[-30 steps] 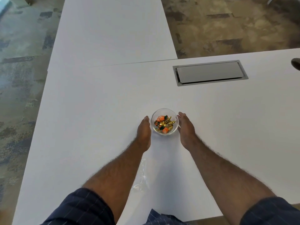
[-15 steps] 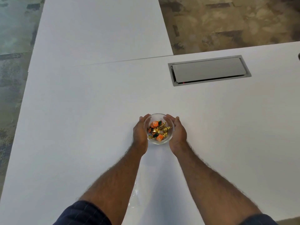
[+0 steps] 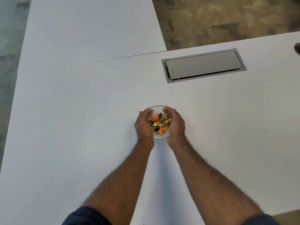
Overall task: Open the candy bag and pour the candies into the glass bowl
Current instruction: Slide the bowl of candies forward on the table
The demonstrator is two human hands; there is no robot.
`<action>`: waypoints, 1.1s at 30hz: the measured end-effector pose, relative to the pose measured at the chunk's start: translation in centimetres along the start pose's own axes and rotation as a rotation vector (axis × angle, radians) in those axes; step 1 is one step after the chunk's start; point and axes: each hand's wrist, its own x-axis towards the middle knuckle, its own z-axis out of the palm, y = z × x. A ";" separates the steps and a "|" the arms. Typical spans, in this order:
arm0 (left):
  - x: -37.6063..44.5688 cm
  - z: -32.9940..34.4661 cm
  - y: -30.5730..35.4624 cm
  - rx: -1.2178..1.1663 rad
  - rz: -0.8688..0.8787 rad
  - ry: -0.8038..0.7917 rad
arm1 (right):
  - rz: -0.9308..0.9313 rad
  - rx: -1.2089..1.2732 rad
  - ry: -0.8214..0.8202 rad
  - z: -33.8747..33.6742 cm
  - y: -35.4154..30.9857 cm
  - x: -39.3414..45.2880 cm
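A small glass bowl [image 3: 158, 108] sits in the middle of the white table [image 3: 81, 119]. It holds wrapped candies [image 3: 159, 123] in gold, orange and green. My left hand [image 3: 143, 125] cups the bowl's left side and my right hand [image 3: 177, 125] cups its right side, with fingers curled around the rim. The candy bag is not in view.
A grey metal cable hatch [image 3: 203, 64] is set into the table at the back right. A seam [image 3: 121, 57] joins a second white tabletop behind. Patterned carpet [image 3: 227, 18] lies beyond the table edges. A dark object [image 3: 297, 48] shows at the right edge.
Both hands moved inward from beside the bowl and closed around it. The clear bag seen between my forearms has dropped out of view as the camera tilted.
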 end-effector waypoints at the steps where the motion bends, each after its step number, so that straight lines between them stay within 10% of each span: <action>1: -0.1 0.6 0.2 0.005 -0.004 -0.008 | -0.005 -0.003 0.005 -0.2 -0.6 0.1; 33: 1.3 26.5 -5.6 0.284 0.004 -0.264 | -0.101 0.010 0.148 -18.0 -14.0 13.7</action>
